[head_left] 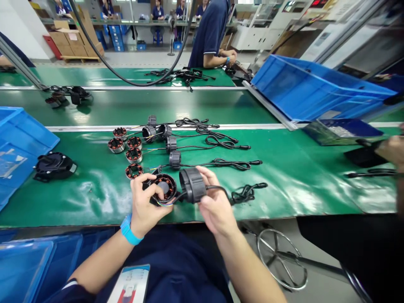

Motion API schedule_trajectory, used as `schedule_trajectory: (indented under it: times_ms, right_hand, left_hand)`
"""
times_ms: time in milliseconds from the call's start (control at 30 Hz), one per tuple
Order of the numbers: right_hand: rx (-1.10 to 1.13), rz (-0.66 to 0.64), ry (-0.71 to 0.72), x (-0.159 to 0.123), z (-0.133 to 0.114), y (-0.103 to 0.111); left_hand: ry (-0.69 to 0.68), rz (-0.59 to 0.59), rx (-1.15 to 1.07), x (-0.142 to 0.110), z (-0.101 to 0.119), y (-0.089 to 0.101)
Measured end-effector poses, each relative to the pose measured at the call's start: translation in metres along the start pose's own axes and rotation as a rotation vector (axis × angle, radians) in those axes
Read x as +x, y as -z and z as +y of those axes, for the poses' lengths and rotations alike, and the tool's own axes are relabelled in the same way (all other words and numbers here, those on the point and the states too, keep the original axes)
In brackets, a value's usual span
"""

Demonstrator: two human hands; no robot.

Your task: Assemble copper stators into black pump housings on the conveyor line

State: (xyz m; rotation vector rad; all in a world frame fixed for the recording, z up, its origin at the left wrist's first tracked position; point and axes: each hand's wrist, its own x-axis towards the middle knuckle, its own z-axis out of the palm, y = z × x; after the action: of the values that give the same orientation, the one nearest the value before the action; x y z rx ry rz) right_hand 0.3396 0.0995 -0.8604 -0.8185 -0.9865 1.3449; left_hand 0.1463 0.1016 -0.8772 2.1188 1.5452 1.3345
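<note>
My left hand (147, 204), with a blue band at the wrist, grips a black motor housing (168, 184) whose round open side shows copper windings around a grey centre. In my right hand (217, 206) is a black ribbed cap (193, 185), held on its side close to the housing but apart from it. Thin coloured wires run between the two. A black cable (243, 192) leads from the cap to a coiled bundle on the green bench. Just beyond my hands lie several copper-wound stators (134, 155), wired to black ribbed caps (175, 160) with coiled cables.
A blue bin (25, 147) and a black motor housing (55, 165) are at the left. A large blue crate (315, 88) and a shallow tray (344, 130) stand at the right, near another person's hand (393, 149). A co-worker (211, 35) works across the green bench (104, 202).
</note>
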Motion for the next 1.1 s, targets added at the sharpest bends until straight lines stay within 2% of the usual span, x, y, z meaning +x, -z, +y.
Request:
schedule_trajectory:
  times_ms: [133,233,300,433,533,600,733,800,867,1000,1100]
  right_hand:
    - [-0.306,-0.049,0.194,0.044,-0.01,0.021]
    - [-0.464,-0.055,0.315,0.061,-0.011,0.034]
    - [-0.512,-0.094,0.336,0.065,-0.013,0.038]
    - [-0.63,-0.206,0.281,0.065,-0.019,0.04]
    - [-0.682,-0.272,0.275,0.068,-0.025,0.037]
    - [-0.714,-0.324,0.318,0.072,-0.03,0.034]
    - [-0.849,-0.403,0.43,0.077,-0.042,0.031]
    - [-0.894,-0.422,0.462,0.077,-0.047,0.031]
    - [-0.925,-0.434,0.486,0.076,-0.05,0.031]
    - [-0.95,-0.515,0.502,0.078,-0.052,0.027]
    - [-0.834,-0.642,0.435,0.087,-0.048,0.024]
  left_hand:
    - [-0.039,-0.046,-0.022,0.008,-0.006,0.003]
    - [-0.123,-0.065,-0.063,0.01,-0.011,0.004]
    - [-0.19,-0.063,-0.096,0.01,-0.015,0.004]
    - [-0.28,-0.061,-0.149,0.01,-0.022,0.005]
    - [-0.333,-0.145,-0.182,0.015,-0.028,0.008]
    - [-0.377,-0.18,-0.164,0.02,-0.032,0.013]
    - [-0.556,-0.127,-0.001,0.032,-0.037,0.027]
    - [-0.639,-0.187,0.031,0.034,-0.038,0.034]
    - [-0.666,-0.258,0.023,0.035,-0.038,0.038]
    - [-0.661,-0.36,-0.047,0.036,-0.042,0.042]
    - [-0.606,-0.485,-0.148,0.045,-0.047,0.047]
